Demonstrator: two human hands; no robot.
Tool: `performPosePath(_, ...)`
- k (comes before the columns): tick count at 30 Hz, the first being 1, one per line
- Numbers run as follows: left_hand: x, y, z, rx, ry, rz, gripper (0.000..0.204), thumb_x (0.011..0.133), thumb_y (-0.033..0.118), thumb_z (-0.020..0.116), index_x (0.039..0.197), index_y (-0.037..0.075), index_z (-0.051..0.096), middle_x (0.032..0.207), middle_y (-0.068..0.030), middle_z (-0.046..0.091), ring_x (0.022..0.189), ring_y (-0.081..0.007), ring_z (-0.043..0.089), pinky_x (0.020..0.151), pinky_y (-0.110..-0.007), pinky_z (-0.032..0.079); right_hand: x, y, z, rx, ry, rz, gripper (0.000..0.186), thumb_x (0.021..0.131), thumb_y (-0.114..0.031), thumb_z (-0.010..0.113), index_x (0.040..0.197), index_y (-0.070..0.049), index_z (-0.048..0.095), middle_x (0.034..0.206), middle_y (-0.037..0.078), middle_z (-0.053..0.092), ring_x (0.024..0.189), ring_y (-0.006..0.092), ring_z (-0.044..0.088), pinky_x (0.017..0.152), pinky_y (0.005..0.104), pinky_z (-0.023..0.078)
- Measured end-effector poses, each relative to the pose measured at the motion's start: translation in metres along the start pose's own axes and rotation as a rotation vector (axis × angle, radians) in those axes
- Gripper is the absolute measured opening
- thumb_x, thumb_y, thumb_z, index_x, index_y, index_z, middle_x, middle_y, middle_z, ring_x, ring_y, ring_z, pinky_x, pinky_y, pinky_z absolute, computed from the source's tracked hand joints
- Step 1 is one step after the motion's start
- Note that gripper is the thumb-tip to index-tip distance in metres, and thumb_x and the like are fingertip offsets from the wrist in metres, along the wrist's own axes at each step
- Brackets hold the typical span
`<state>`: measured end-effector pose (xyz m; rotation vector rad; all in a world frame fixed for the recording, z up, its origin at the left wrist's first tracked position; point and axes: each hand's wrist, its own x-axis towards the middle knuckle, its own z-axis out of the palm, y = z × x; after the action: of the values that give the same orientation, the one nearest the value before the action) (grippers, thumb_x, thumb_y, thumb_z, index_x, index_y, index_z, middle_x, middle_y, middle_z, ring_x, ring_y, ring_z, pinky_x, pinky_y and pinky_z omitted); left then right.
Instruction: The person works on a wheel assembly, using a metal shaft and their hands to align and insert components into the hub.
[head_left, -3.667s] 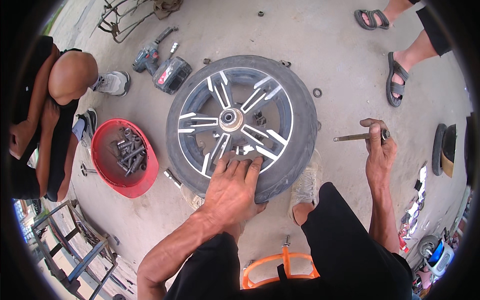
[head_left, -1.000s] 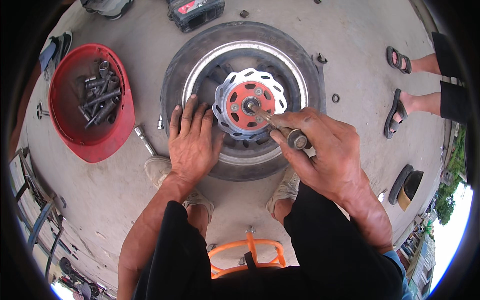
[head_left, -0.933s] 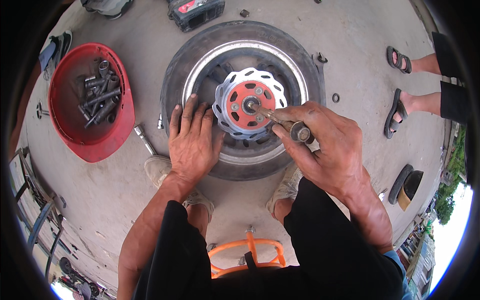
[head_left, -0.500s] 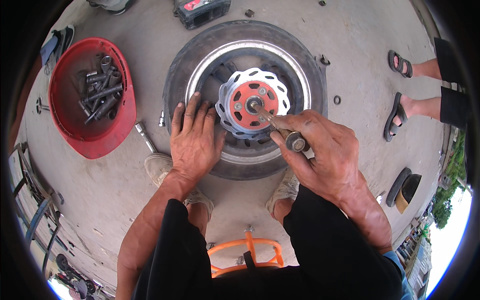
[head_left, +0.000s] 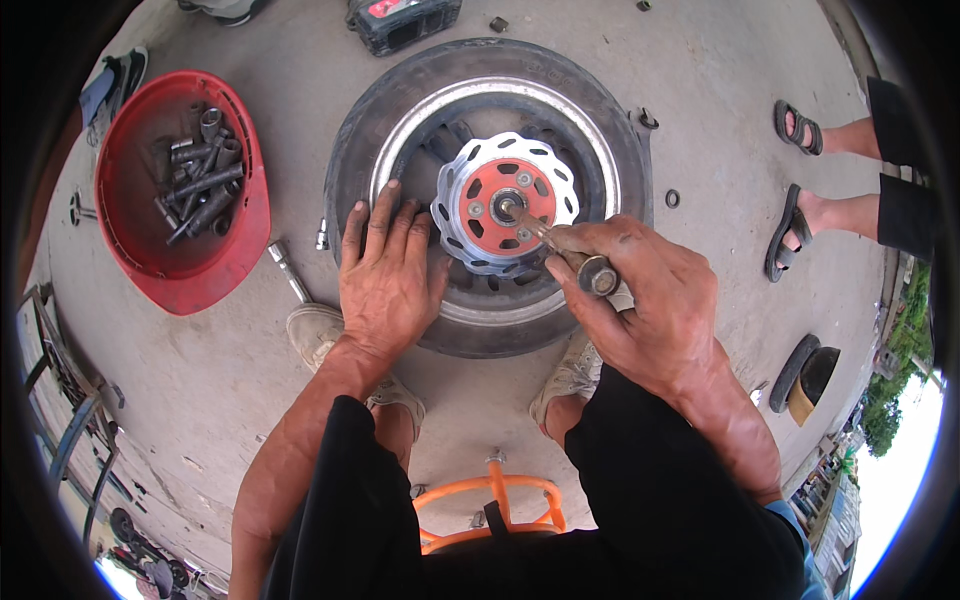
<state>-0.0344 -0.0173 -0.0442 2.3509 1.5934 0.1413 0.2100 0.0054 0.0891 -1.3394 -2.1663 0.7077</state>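
Note:
A wheel with a black tyre [head_left: 590,110] lies flat on the ground in front of me. A wavy-edged brake disc [head_left: 455,232] with a red centre sits on its hub. My left hand [head_left: 388,290] rests on the tyre and rim at the wheel's left, fingers stretched out and slightly apart, holding nothing. Closed around a worn screwdriver [head_left: 530,222] is my right hand [head_left: 655,300]. The screwdriver slants from the hub's central hole up to its round metal butt, which faces me. Its tip is out of sight in the hole.
At left, a red helmet [head_left: 182,290] holds several sockets [head_left: 205,185]. A socket wrench [head_left: 290,272] lies by my left shoe. A black case [head_left: 405,25] stands beyond the wheel. A ring [head_left: 672,198] lies at right, near another person's sandalled feet [head_left: 795,235]. Behind my shoes is an orange tubular frame [head_left: 497,490].
The screwdriver's butt has tipped slightly to the right and away from me, within my right hand's grip. My left hand stays in place on the wheel.

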Motion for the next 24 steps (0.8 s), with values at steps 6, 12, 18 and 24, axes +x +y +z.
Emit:
performPosePath(6, -0.0003, -0.0006, -0.0007, 0.006, 0.014, 0.003, 0.056, 0.091, 0.033, 0.076, 0.136, 0.001, 0.066, 0.147, -0.0129, 0.062, 0.158, -0.03, 0.034, 0.131, -0.055, 0.021, 0.0046, 0.0002, 0.0009, -0.022, 0.043, 0.023, 0.032, 0.083, 0.0, 0.086, 0.111, -0.003, 0.071, 0.092, 0.013, 0.077, 0.075, 0.025, 0.076, 0.063, 0.0324, 0.058)
performPosePath(12, -0.0006, -0.0008, -0.0013, 0.001, 0.0, 0.003, 0.056, 0.091, 0.033, 0.076, 0.136, 0.0, 0.066, 0.147, -0.0132, 0.062, 0.157, -0.0302, 0.034, 0.13, -0.055, 0.021, 0.0042, -0.0023, 0.0016, -0.03, 0.036, 0.029, 0.031, 0.083, 0.0, 0.086, 0.111, -0.003, 0.071, 0.092, 0.013, 0.077, 0.076, 0.0253, 0.076, 0.064, 0.0322, 0.058)
performPosePath(18, 0.0001, 0.0002, -0.0015, -0.003, 0.001, 0.0, 0.056, 0.091, 0.032, 0.076, 0.136, 0.0, 0.066, 0.147, -0.0133, 0.061, 0.157, -0.0304, 0.034, 0.13, -0.056, 0.021, 0.0054, 0.0006, 0.0004, -0.03, 0.029, 0.021, 0.031, 0.084, -0.001, 0.086, 0.111, -0.003, 0.071, 0.09, 0.012, 0.076, 0.075, 0.0253, 0.076, 0.063, 0.0323, 0.057)
performPosePath(24, -0.0003, -0.0001, -0.0023, 0.0, 0.0, 0.001, 0.056, 0.091, 0.032, 0.076, 0.136, 0.0, 0.066, 0.147, -0.0132, 0.061, 0.157, -0.0302, 0.034, 0.13, -0.056, 0.021, 0.0064, 0.0028, 0.0011, -0.041, 0.04, 0.037, 0.032, 0.084, -0.001, 0.086, 0.112, -0.003, 0.071, 0.091, 0.011, 0.076, 0.074, 0.0251, 0.075, 0.063, 0.0327, 0.057)
